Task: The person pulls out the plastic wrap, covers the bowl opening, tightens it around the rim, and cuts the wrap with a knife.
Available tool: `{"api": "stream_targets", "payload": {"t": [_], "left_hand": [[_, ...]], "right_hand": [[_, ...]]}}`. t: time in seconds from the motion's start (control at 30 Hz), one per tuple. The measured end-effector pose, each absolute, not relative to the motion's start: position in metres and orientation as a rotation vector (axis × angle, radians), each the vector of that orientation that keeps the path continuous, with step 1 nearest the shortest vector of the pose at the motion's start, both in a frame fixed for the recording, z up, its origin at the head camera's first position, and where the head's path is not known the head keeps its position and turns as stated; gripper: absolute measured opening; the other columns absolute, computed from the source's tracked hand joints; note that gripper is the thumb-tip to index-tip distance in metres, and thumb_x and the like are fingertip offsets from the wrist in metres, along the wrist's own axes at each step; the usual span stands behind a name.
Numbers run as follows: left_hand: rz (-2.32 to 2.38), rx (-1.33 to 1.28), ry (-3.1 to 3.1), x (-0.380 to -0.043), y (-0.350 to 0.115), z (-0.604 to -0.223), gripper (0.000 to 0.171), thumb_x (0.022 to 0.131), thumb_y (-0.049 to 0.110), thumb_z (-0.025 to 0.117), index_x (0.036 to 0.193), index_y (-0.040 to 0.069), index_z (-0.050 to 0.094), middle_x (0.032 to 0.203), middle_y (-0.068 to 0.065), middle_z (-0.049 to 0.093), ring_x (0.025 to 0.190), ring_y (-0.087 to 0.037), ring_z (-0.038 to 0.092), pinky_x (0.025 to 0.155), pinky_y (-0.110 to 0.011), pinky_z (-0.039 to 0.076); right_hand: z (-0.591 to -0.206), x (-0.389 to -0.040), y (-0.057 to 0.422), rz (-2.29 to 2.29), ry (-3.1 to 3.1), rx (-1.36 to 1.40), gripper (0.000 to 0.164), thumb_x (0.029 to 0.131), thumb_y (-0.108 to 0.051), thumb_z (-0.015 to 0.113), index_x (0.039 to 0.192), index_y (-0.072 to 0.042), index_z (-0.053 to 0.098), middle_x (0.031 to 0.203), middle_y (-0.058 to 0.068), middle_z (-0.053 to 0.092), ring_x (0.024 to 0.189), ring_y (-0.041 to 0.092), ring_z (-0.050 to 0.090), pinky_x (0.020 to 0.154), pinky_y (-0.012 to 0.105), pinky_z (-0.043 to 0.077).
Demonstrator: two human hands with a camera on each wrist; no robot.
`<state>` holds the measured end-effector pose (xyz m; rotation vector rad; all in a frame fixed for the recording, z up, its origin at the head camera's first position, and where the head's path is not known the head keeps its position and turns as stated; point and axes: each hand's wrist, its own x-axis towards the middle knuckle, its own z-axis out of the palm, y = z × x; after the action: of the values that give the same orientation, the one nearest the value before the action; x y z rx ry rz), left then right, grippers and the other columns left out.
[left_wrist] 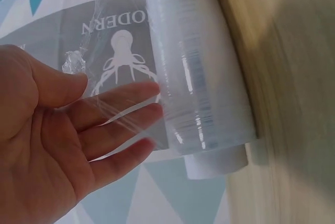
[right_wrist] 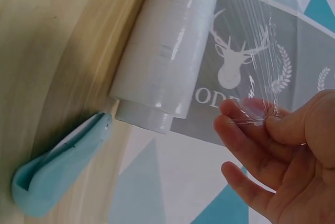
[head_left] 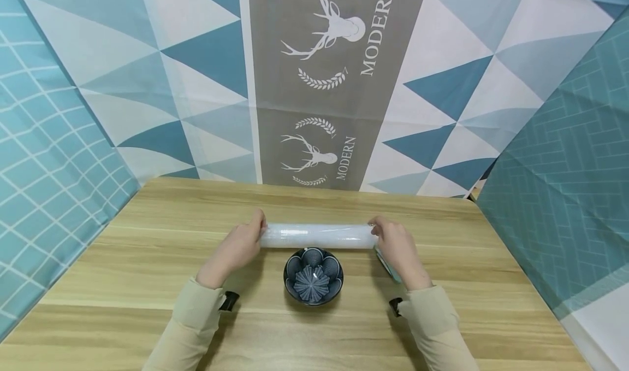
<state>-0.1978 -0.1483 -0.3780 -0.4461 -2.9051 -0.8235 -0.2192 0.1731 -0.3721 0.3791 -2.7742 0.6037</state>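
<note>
A roll of clear plastic wrap [head_left: 318, 236] lies crosswise on the table behind a dark bowl with a petal pattern [head_left: 313, 277]. Thin film rises from the roll [left_wrist: 196, 67] in both wrist views. At the roll's left end, my left hand [head_left: 241, 243] pinches the film's edge near the thumb; the other fingers extend towards the roll, behind the film. By the right end, my right hand [right_wrist: 282, 150] pinches the film's other corner between thumb and fingers. The roll's core [right_wrist: 144, 119] sticks out of the wound film. My left index finger is largely hidden.
Beside the roll's right end lies a slim teal tool [right_wrist: 57, 169], partly under my right hand in the head view. The wooden table [head_left: 123, 261] meets a patterned backdrop [head_left: 314, 87] at the back, with teal sheets at both sides.
</note>
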Motion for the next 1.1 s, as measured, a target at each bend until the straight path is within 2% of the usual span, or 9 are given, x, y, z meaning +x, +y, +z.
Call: {"api": "stream_targets", "payload": {"t": [0.3, 0.67, 0.83, 0.97, 1.07, 1.1], "left_hand": [[-0.833, -0.478, -2.946, -0.191, -0.148, -0.374, 0.005, 0.096, 0.012, 0.039, 0.095, 0.008, 0.036, 0.064, -0.006, 0.049, 0.054, -0.017, 0.046, 0.048, -0.027, 0.038], [-0.824, -0.497, -2.869, -0.191, -0.151, -0.371, 0.010, 0.094, 0.011, 0.044, 0.092, 0.006, 0.036, 0.060, -0.007, 0.044, 0.053, -0.017, 0.042, 0.048, -0.027, 0.036], [-0.829, -0.478, -2.842, -0.192, -0.149, -0.368, 0.010, 0.095, 0.011, 0.044, 0.092, 0.005, 0.036, 0.069, -0.013, 0.054, 0.051, -0.015, 0.041, 0.044, -0.027, 0.034], [-0.834, -0.450, -2.806, -0.194, -0.148, -0.365, 0.009, 0.095, 0.010, 0.043, 0.092, 0.005, 0.036, 0.084, -0.019, 0.063, 0.054, -0.017, 0.049, 0.044, -0.027, 0.033], [-0.856, -0.437, -2.781, -0.197, -0.147, -0.362, 0.008, 0.096, 0.010, 0.040, 0.092, 0.005, 0.036, 0.097, -0.019, 0.065, 0.070, -0.024, 0.062, 0.045, -0.026, 0.034], [-0.869, -0.435, -2.780, -0.199, -0.147, -0.361, 0.008, 0.097, 0.010, 0.038, 0.092, 0.005, 0.035, 0.098, -0.019, 0.065, 0.074, -0.027, 0.063, 0.045, -0.027, 0.034]], "right_hand": [[-0.369, -0.209, 0.178, 0.579, -2.738, 0.399, 0.024, 0.086, 0.005, 0.045, 0.099, -0.003, 0.064, 0.078, 0.008, 0.068, 0.073, 0.025, 0.064, 0.064, 0.038, 0.051], [-0.363, -0.203, 0.178, 0.609, -2.711, 0.401, 0.023, 0.088, 0.004, 0.046, 0.098, -0.005, 0.065, 0.079, 0.007, 0.069, 0.070, 0.023, 0.063, 0.059, 0.035, 0.048], [-0.361, -0.203, 0.179, 0.626, -2.709, 0.406, 0.022, 0.088, 0.003, 0.047, 0.099, -0.005, 0.065, 0.079, 0.008, 0.069, 0.061, 0.020, 0.060, 0.053, 0.031, 0.044], [-0.359, -0.203, 0.180, 0.632, -2.710, 0.412, 0.022, 0.089, 0.002, 0.046, 0.100, -0.004, 0.064, 0.080, 0.008, 0.069, 0.052, 0.014, 0.054, 0.051, 0.029, 0.042], [-0.357, -0.206, 0.180, 0.640, -2.728, 0.409, 0.024, 0.090, 0.002, 0.045, 0.102, -0.004, 0.064, 0.081, 0.009, 0.068, 0.047, 0.013, 0.046, 0.047, 0.027, 0.039], [-0.357, -0.207, 0.180, 0.639, -2.730, 0.408, 0.024, 0.090, 0.002, 0.045, 0.102, -0.004, 0.064, 0.081, 0.008, 0.068, 0.048, 0.013, 0.048, 0.048, 0.027, 0.039]]}}
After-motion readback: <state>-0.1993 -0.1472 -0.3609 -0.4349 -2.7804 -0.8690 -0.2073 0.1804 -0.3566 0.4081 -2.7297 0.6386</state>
